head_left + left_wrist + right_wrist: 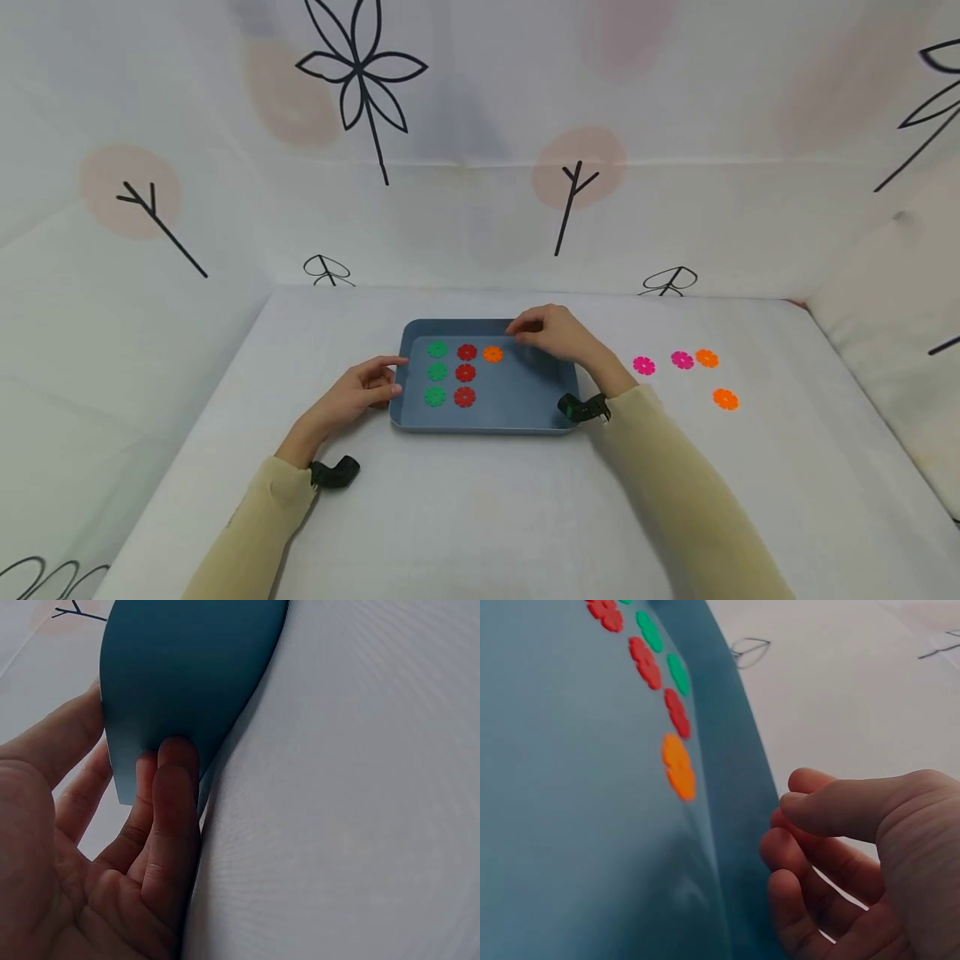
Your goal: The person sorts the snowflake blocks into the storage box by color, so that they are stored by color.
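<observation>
A blue-grey tray (522,412) lies on the table, and my left hand (358,392) holds its left end. In the left wrist view the thumb is at the rim while curled fingers (176,817) press the outer wall. My right hand (558,333) hovers by the far rim, fingers loosely bent, thumb tip close to the index finger, nothing visible between them. Inside the tray are three green notched plastic discs (437,372) in a column, three red discs (466,372) beside them, and one orange disc (492,354) at the top of a third column, left of my right hand.
Right of the tray, two pink discs (643,366) and two more orange discs (725,399) lie loose on the white-covered table (480,508). A patterned cloth (465,208) hangs behind and at both sides. Dark wrist cameras (336,472) sit at both cuffs.
</observation>
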Motion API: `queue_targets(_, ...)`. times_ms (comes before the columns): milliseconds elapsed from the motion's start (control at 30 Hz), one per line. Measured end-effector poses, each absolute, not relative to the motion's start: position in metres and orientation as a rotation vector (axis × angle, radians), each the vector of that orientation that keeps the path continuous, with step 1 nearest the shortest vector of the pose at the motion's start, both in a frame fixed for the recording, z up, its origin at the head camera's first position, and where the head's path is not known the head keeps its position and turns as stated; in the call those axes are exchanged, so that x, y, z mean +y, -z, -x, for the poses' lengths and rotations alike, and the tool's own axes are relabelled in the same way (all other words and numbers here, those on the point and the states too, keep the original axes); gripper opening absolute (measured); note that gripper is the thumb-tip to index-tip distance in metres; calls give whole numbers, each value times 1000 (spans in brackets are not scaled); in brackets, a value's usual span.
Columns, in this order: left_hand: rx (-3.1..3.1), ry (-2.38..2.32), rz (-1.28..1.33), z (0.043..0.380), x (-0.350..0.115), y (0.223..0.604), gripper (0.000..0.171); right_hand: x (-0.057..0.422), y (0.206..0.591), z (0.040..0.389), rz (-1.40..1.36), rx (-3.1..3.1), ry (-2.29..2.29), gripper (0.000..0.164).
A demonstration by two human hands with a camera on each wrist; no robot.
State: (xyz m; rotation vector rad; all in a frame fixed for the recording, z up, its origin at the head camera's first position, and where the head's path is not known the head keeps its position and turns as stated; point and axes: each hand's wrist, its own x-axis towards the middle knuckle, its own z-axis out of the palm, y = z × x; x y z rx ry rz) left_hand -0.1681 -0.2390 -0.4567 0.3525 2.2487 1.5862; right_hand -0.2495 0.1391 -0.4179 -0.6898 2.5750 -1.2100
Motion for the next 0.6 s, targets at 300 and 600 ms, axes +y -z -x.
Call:
queue_targets(300, 2262, -1588, -355, 168, -237, 457, 54, 175, 406, 244, 608, 2671, 1248, 19)
queue_targets(600, 2268, -1589, -338, 166, -236, 459, 54, 226, 405, 239, 448, 2780, 1203, 23)
